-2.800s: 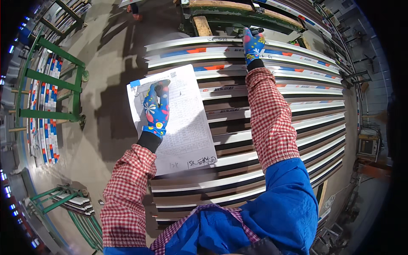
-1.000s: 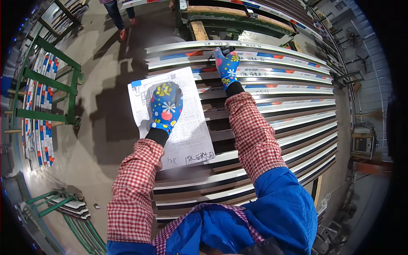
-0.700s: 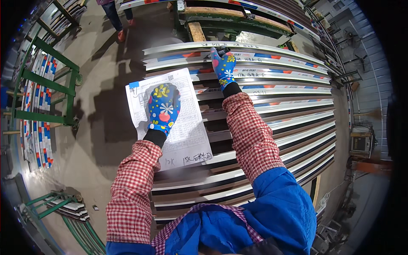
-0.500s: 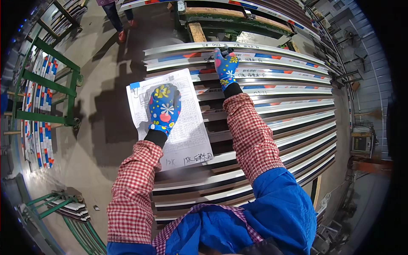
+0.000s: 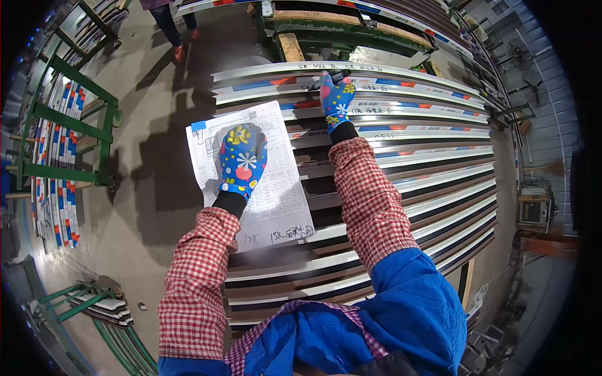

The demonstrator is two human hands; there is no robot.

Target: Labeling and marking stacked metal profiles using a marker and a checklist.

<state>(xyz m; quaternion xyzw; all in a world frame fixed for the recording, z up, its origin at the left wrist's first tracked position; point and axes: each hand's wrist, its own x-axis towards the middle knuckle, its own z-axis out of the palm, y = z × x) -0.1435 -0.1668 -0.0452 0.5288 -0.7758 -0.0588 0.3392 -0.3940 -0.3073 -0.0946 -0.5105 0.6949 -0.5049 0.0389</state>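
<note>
The black pen [image 5: 339, 76] is grasped in the gloved right hand [image 5: 337, 99], over the second strip [image 5: 263, 93] from the far edge of the row of strips [image 5: 263, 285], left of that row's middle; whether its tip touches cannot be confirmed. Compared with under three seconds ago, the right hand has shifted leftward and nearer, off the far-edge strip [image 5: 263, 70], whose handwriting [image 5: 338, 66] now runs longer; judged from this, marking has passed to the second strip. The left hand [image 5: 242, 158] has turned back-up and rests on the upper half of the printed paper [image 5: 276, 207], its fingers curled under; whether they grip anything cannot be told. The paper overlaps the row's left edge. Beyond that edge stands a green rack [image 5: 72, 122]; farther off, a person's legs [image 5: 166, 25] are now in fuller view.
</note>
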